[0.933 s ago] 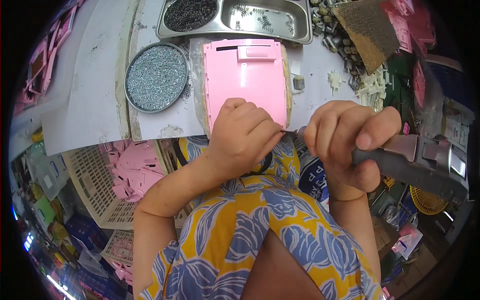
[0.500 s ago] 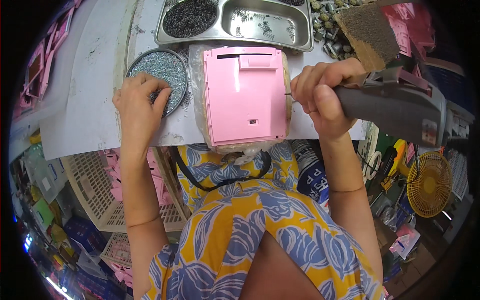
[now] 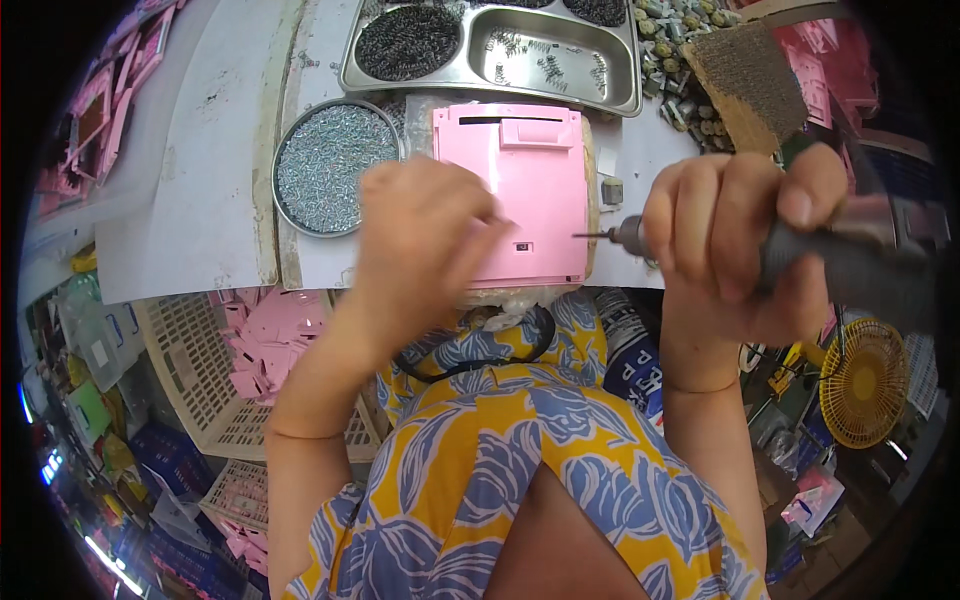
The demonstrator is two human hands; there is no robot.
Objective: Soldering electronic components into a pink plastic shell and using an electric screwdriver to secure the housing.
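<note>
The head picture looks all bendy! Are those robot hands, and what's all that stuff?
No, they belong to a person. A wide fisheye camera worn on the head looks down, so straight edges bend. The right hand grips a grey driver tool with a thin tip. The left hand, blurry, hangs over the pink panel; I can't tell whether it holds anything. On the white table you see a round dish of tiny shiny metal pieces and a metal tray with dark springs.

Yellow round grille [image 3: 865,385], probably a fan, brown cardboard [image 3: 742,82], cream basket [image 3: 188,365]
</note>
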